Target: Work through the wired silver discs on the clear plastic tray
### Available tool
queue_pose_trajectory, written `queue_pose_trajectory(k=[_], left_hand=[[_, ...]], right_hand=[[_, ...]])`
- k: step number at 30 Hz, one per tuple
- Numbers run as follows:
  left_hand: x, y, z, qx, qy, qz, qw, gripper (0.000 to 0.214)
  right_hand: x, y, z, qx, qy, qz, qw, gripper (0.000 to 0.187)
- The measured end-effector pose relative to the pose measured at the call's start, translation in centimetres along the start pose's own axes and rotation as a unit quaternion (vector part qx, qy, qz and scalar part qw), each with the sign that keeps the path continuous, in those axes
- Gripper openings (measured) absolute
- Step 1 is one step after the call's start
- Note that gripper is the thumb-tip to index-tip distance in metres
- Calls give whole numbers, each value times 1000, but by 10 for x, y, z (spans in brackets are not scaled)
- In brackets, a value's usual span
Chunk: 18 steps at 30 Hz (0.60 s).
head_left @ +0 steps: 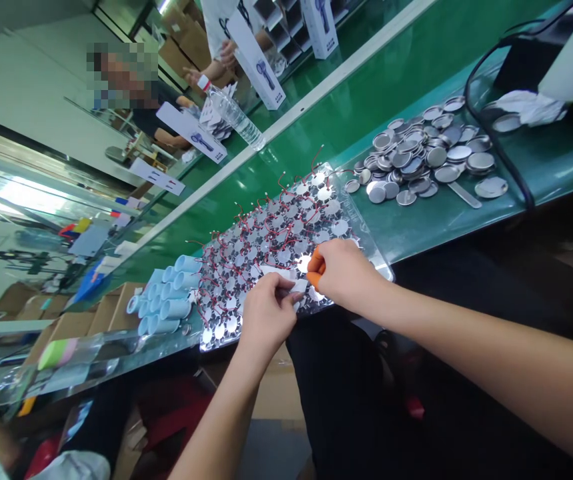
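Observation:
A clear tray (383, 267) tilts across the workbench, filled with rows of round silver discs with thin red wires. My left hand (269, 310) is over its near edge, thumb and forefinger closed on a small white piece of paper-like sheet (299, 286). Just to the right, my right hand (343, 270) wears orange finger covers (315, 267). Its fingertips are pinched together above the discs, close to the left fingertips. What they hold, if anything, cannot be made out.
Loose silver discs (411, 157) lie piled to the right, near a black cable (503, 153). Light blue cups (173, 307) stand left of the tray. Behind are a water bottle (236, 117) and printed boxes (261, 67). Other people work across the bench and at lower left.

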<state>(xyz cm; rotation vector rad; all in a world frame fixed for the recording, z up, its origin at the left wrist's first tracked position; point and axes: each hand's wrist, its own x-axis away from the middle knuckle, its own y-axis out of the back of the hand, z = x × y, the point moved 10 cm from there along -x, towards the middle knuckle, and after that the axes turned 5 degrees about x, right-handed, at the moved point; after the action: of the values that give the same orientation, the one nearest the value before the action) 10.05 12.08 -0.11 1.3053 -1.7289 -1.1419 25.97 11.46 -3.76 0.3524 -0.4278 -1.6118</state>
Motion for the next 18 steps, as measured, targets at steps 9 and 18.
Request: queue_pose_trajectory(k=[9, 18], left_hand=[[0, 0, -3, -6, -3, -7, 1000, 11], [-1, -1, -2, 4, -1, 1, 1000, 10]], right_hand=[[0, 0, 1, 1, -3, 1, 1000, 7], [0, 0, 0, 4, -3, -2, 1000, 7]])
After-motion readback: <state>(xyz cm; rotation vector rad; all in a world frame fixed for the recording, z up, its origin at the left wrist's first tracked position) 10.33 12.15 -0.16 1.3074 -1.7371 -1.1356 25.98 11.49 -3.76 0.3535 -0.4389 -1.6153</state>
